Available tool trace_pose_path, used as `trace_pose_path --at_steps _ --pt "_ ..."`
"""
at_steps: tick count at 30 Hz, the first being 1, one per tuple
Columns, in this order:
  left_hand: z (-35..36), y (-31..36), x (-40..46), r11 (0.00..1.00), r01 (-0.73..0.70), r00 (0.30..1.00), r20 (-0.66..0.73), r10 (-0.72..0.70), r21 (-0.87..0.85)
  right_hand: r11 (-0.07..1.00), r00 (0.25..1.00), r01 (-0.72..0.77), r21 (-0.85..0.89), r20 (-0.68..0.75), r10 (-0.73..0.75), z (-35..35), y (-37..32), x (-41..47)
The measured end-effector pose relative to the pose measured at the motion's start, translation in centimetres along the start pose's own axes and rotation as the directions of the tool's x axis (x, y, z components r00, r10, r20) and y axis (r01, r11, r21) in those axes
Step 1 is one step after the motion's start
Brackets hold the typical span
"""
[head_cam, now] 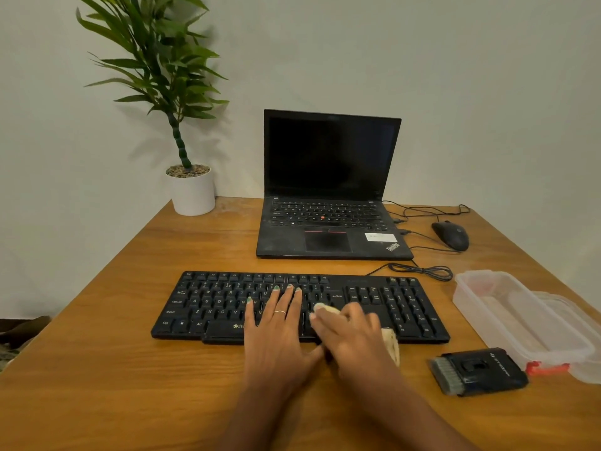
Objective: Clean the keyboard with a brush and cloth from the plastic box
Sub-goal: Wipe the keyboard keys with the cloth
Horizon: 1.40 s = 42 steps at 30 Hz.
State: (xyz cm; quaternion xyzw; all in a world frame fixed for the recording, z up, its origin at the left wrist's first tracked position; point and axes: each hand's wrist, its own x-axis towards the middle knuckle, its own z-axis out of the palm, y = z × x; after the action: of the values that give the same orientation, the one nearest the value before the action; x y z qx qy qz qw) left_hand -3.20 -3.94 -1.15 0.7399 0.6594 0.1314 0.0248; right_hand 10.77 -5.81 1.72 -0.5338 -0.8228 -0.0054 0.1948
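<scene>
While the left hand (pixel 276 323) lies flat on the middle of the keyboard (pixel 383 307), its fingers (pixel 294 297) straight and slightly spread over the letter keys, the right hand (pixel 349 327) covers a pale cloth (pixel 392 340) on the keys just right of it. Ring on one left finger. Right hand blurred; its fingers appear curled over the cloth, which shows at the fingertips and again below the palm at the keyboard's near edge, hanging onto the table (pixel 113 379).

Keyboard: black, wired, lying square to the near edge of the wooden table, centre of view. Its cable (pixel 422 271) loops behind the right end.

Brush (pixel 476 371): dark, flat, bristles along its left end, lying on the table near the keyboard's right front corner, apart from both hands.

Plastic box (pixel 507 307): clear, open, right of the keyboard; nothing plainly visible inside. Its lid (pixel 585 336) sits just beside it at the right edge of view, with a red clip (pixel 546 368) at the near side, close to the brush.

Behind the keyboard: open black laptop (pixel 328 190), screen dark. Black mouse (pixel 450 236) to its right, cables trailing. White pot with a green plant (pixel 192 190) at the far left corner, against the wall.
</scene>
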Motion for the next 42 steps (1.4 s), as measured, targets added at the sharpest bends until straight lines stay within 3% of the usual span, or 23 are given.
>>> trace_pose_path --at_steps 3,7,9,12,17,19,22,25,27,31,33,37,40,42 --pt "0.1 0.0 0.0 1.0 -0.002 1.0 -0.011 0.002 0.003 0.995 1.0 -0.013 -0.103 0.008 0.014 -0.8 0.5 0.2" --pt "0.0 0.1 0.0 1.0 -0.004 1.0 -0.021 0.004 -0.005 0.987 0.988 -0.15 -0.057 -0.048 0.147 -0.6 1.6 1.6" --pt "0.1 0.0 0.0 1.0 0.002 1.0 -0.014 -0.002 -0.013 0.993 0.994 -0.109 0.046 -0.025 0.11 0.2 -0.1 0.9" --pt "0.2 -0.1 0.0 1.0 -0.002 1.0 -0.028 0.002 -0.014 1.0 0.999 0.028 -0.006 -0.032 -0.028 0.5 -0.1 0.2" --pt "0.0 0.1 0.0 1.0 -0.008 0.999 -0.041 0.007 -0.01 0.985 0.985 -0.167 -0.049 -0.06 0.164 -0.6 1.6 1.8" --pt "0.1 0.0 0.0 1.0 -0.007 0.999 -0.036 0.006 -0.023 0.994 0.994 -0.108 0.032 -0.018 0.109 -0.1 -0.6 1.4" --pt "0.2 -0.1 0.0 0.999 -0.004 0.999 -0.048 0.002 -0.035 0.997 0.998 0.063 -0.053 0.006 -0.063 0.2 -1.4 0.5" --pt "0.2 0.0 -0.1 1.0 -0.015 0.999 -0.05 0.013 -0.023 0.99 0.992 -0.127 -0.062 -0.031 0.125 -0.7 1.2 1.9" --pt "0.2 0.1 0.0 1.0 -0.015 0.998 -0.054 0.014 -0.014 0.981 0.984 -0.176 -0.084 -0.054 0.171 -1.0 1.4 2.4" --pt "0.4 -0.2 0.1 1.0 -0.01 0.999 -0.044 0.01 -0.012 0.997 0.999 0.043 -0.069 -0.005 -0.044 0.1 -1.3 1.5" --pt "0.4 -0.1 0.1 1.0 -0.013 0.999 -0.05 0.013 -0.004 0.997 0.999 0.032 -0.074 0.009 -0.031 -0.1 -0.6 1.7" --pt "0.3 0.0 0.0 1.0 -0.013 0.999 -0.035 0.013 -0.002 0.98 0.988 -0.153 -0.131 -0.034 0.15 -0.9 2.0 3.3" --pt "0.3 -0.1 0.1 1.0 -0.009 1.0 -0.026 0.009 -0.003 0.995 0.995 -0.099 0.013 -0.015 0.099 0.2 -0.2 2.8" --pt "0.3 -0.1 0.2 1.0 -0.009 1.0 -0.025 0.009 -0.003 0.999 0.999 0.024 -0.031 -0.031 -0.025 0.7 -0.7 2.0"
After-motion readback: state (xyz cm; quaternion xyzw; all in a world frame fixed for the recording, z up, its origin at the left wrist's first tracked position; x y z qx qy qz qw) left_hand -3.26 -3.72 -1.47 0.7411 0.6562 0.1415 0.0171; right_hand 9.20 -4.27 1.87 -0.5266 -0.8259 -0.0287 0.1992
